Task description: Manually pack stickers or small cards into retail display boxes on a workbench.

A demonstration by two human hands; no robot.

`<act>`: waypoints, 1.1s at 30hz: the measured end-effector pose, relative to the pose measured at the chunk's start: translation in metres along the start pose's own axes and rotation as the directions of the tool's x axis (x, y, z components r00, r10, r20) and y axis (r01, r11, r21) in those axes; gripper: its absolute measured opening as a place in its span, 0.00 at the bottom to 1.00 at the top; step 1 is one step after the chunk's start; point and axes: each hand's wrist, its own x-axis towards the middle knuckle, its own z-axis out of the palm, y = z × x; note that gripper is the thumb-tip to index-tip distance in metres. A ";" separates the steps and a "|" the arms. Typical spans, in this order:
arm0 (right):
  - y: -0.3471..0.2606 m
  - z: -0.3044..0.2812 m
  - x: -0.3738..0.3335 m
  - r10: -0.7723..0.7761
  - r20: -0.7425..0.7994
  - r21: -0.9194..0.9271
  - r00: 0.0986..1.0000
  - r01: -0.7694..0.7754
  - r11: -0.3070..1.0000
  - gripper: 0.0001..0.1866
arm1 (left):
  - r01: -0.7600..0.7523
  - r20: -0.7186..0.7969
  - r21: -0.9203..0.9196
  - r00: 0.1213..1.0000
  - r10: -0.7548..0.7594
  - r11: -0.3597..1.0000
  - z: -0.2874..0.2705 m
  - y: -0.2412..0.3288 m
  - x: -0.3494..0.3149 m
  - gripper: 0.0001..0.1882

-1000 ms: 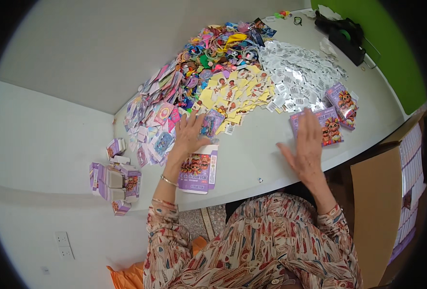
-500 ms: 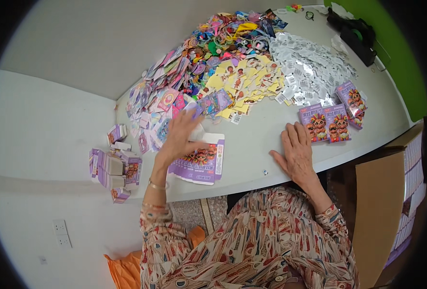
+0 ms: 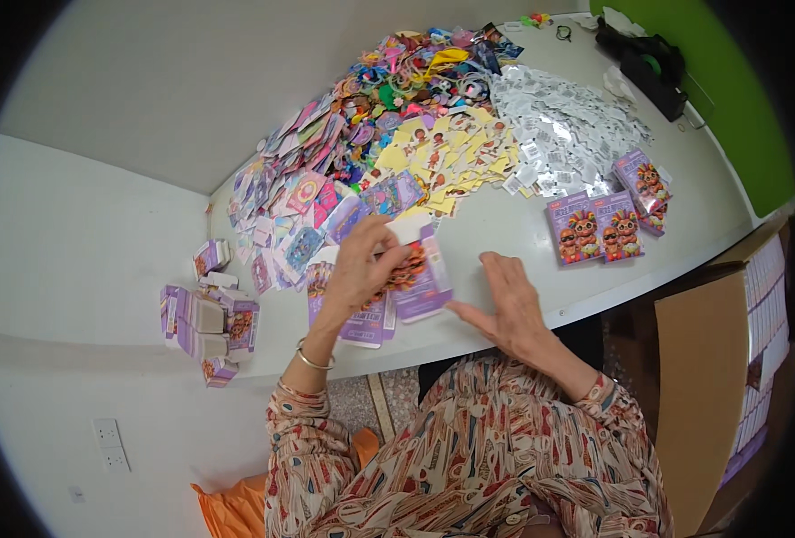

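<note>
My left hand (image 3: 358, 269) is closed on a flattened purple carton (image 3: 426, 291) with cartoon characters on it, its thumb across the printed face. The carton is tilted and slightly blurred. Beneath it, more flat purple carton (image 3: 362, 334) lies on the white table. My right hand (image 3: 510, 305) is open and empty, its thumb pointing toward the carton's near right corner; whether they touch I cannot tell. Several made-up purple boxes (image 3: 575, 231) stand close together to the right of that hand.
Beyond my hands lie heaps of colourful trinkets (image 3: 397, 90), yellow cards (image 3: 456, 148), silvery packets (image 3: 563, 125) and pastel cards (image 3: 276, 211). Small purple boxes (image 3: 204, 323) cluster beyond the table's left edge. A big brown cardboard box (image 3: 702, 394) stands at the right, and an orange bag (image 3: 236, 502) lies below.
My left hand has closed on a flat carton and moved it to the right, off the carton below. My right hand has come left and nearer, toward it.
</note>
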 end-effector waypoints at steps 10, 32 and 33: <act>0.002 -0.007 0.017 0.266 -0.056 0.007 0.962 -0.266 0.964 0.58 | 0.084 -0.039 -0.353 0.994 -0.104 0.932 0.074 0.066 0.027 0.05; 0.031 -0.032 0.005 0.287 0.277 0.436 0.917 -0.386 0.813 0.28 | 0.275 0.169 -0.726 0.960 -0.225 0.630 0.093 0.042 -0.015 0.15; 0.032 -0.032 0.004 0.290 0.278 0.434 0.916 -0.389 0.813 0.28 | 0.277 0.172 -0.728 0.959 -0.225 0.627 0.092 0.043 -0.016 0.15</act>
